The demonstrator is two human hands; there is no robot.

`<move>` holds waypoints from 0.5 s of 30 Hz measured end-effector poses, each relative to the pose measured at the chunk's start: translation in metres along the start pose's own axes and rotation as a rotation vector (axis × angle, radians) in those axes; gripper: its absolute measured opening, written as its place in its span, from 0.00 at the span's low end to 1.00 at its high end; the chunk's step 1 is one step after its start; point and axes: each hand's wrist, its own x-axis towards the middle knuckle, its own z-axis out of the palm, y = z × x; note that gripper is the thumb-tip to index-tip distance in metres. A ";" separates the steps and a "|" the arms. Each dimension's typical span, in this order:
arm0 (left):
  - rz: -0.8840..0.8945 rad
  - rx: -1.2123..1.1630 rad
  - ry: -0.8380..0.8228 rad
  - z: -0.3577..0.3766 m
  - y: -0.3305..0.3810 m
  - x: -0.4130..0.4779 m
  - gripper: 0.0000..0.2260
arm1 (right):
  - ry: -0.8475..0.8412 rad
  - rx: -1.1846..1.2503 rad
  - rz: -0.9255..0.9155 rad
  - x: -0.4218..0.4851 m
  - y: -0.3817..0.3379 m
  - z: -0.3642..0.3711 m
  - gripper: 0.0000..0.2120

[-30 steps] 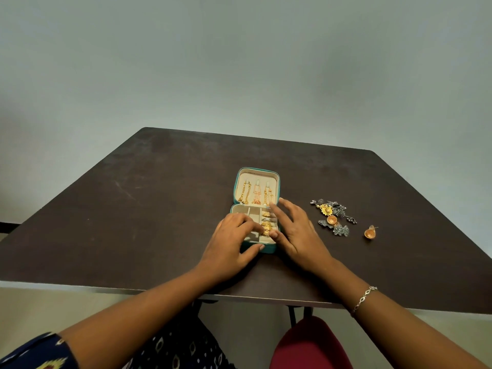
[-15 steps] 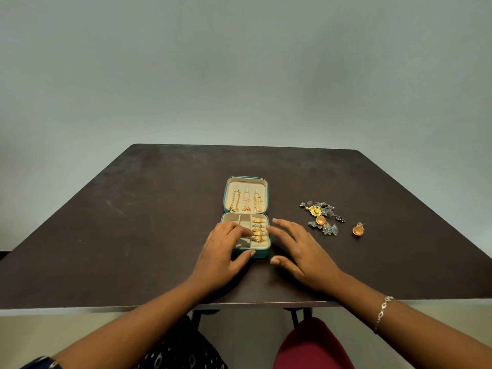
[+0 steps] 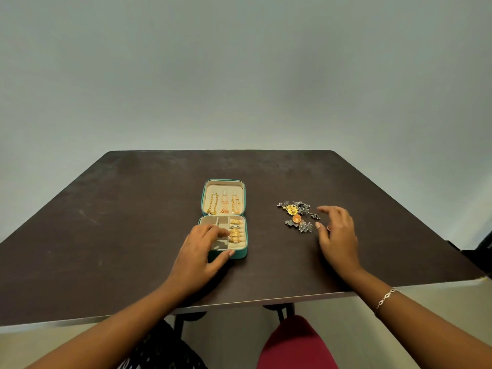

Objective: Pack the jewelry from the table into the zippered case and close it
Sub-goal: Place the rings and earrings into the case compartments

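Observation:
A small teal zippered case (image 3: 239,255) lies open on the dark table (image 3: 119,222). Three gold chains (image 3: 224,202) hang in its lid, and several gold rings (image 3: 235,231) sit in the right-hand slot of its base. My left hand (image 3: 199,249) rests on the base, fingers over the compartments and thumb against the front wall. A pile of silver and orange-yellow earrings (image 3: 295,215) lies to the right of the case. My right hand (image 3: 336,235) hovers just right of the pile with its fingers spread, holding nothing. It covers a loose orange earring.
A silver bracelet (image 3: 384,298) is on my right wrist. Below the table's near edge are a red seat (image 3: 295,342) and dark metal legs. A plain grey wall stands behind the table. A dark object shows at the far right edge.
My right hand has left the case and moved right to the earring pile, fingers spreading. The left hand stays on the case. The camera has tilted, so the table sits lower in view.

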 end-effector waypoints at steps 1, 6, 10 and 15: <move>0.000 0.001 0.006 0.000 0.000 0.000 0.24 | 0.003 0.004 0.068 0.001 0.003 -0.002 0.16; 0.025 0.043 0.088 0.002 -0.002 -0.001 0.23 | -0.159 0.028 0.287 0.009 0.023 -0.015 0.25; 0.193 0.182 0.210 0.004 0.001 -0.001 0.22 | -0.234 0.019 0.311 0.013 0.031 -0.022 0.25; 0.519 0.268 0.234 0.035 0.042 0.006 0.17 | -0.263 -0.021 0.257 0.013 0.034 -0.018 0.20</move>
